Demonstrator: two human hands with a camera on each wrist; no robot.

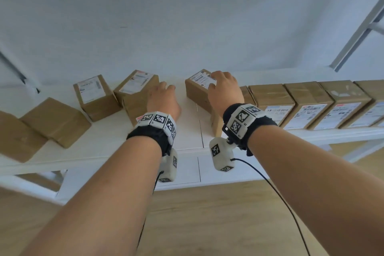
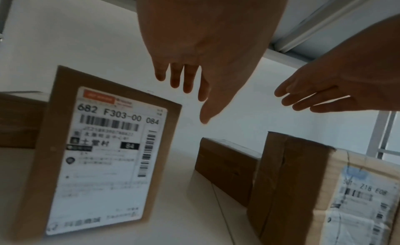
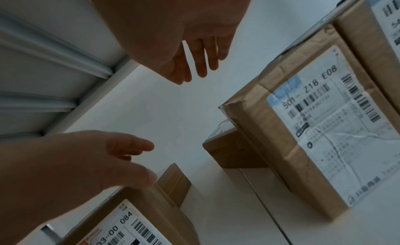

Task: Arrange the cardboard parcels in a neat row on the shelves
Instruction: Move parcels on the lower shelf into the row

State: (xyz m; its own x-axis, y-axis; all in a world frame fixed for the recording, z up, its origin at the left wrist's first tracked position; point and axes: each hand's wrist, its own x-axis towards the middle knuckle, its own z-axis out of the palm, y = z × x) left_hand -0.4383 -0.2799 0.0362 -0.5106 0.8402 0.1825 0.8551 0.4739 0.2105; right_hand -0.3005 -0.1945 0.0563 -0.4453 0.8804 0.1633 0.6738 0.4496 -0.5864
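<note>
Brown cardboard parcels (image 1: pixel 307 104) stand in a tidy row along the right of the white shelf (image 1: pixel 187 141), while several lie scattered to the left as the empty, loose-fingered left hand (image 1: pixel 163 100) and right hand (image 1: pixel 225 89) reach toward a loose labelled parcel (image 1: pixel 197 87).

Plain brown cardboard parcels (image 1: pixel 270 97) sit matt and slightly fibrous along the smooth white painted shelf (image 1: pixel 187 141), clear packing tape giving a faint sheen across their tops. The white paper shipping label (image 2: pixel 108 156) looks flat and slick; the creased paper label (image 3: pixel 337 129) is wrinkled over rumpled cardboard. Pale grey metal shelf struts (image 1: pixel 357 33) look smooth, satin-finished. Below, light wooden floorboards (image 1: pixel 207 214) show soft grain. The black fabric wristbands (image 1: pixel 149 137) look woven and dull.
</note>
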